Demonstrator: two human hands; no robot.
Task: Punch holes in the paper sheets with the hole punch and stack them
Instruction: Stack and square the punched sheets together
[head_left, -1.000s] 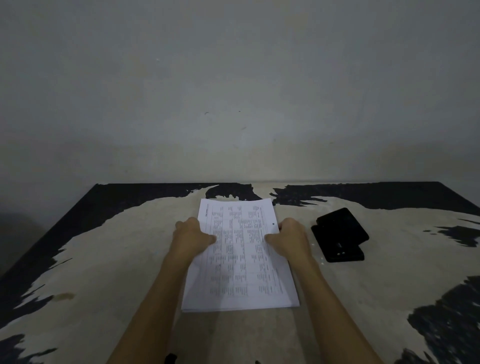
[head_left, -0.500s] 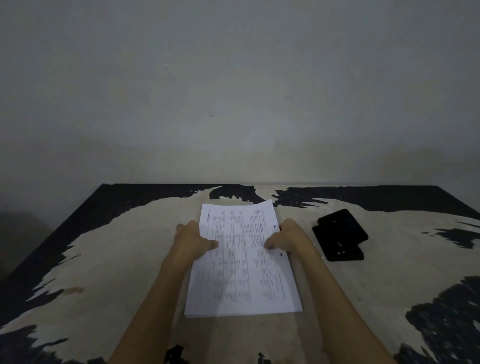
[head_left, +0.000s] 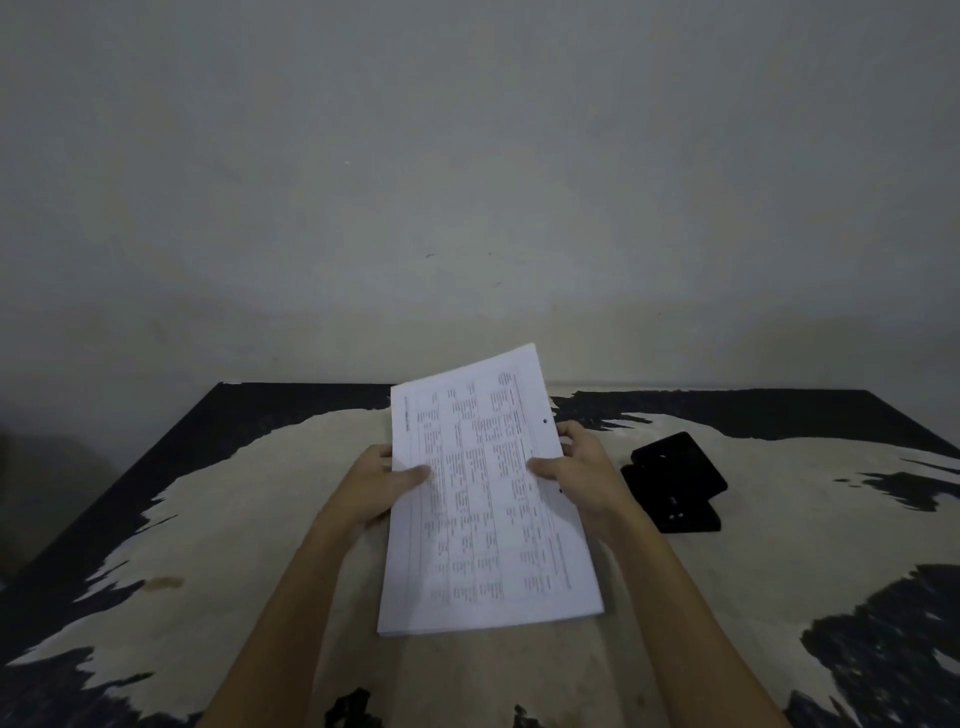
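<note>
Paper: a stack of printed sheets (head_left: 483, 499) was held above the surface, far end raised and tilted toward the right, near edge low and close to the surface; whether that edge touched it could not be told.
Print: rows of small dark text in columns covered the top sheet; too blurred to read.
Holes: one punched hole (head_left: 545, 421) showed near the right edge of the top sheet, just beyond the right hand; a second dark mark sat lower on the same edge beside the right palm, possibly another hole.
Left hand: the left hand (head_left: 382, 486) gripped the left edge of the stack, thumb lying on top of the sheet and fingers curled underneath.
Right hand: the right hand (head_left: 576, 475) clasped the right edge the same way, thumb on top, fingers wrapped behind.
Hole punch: a black hole punch (head_left: 672, 480) rested on the surface to the right of the paper, near the right hand yet apart from it.
Surface: a worn surface (head_left: 234, 519), pale in the middle with black patches at the edges, stood against a plain grey wall (head_left: 467, 182).
</note>
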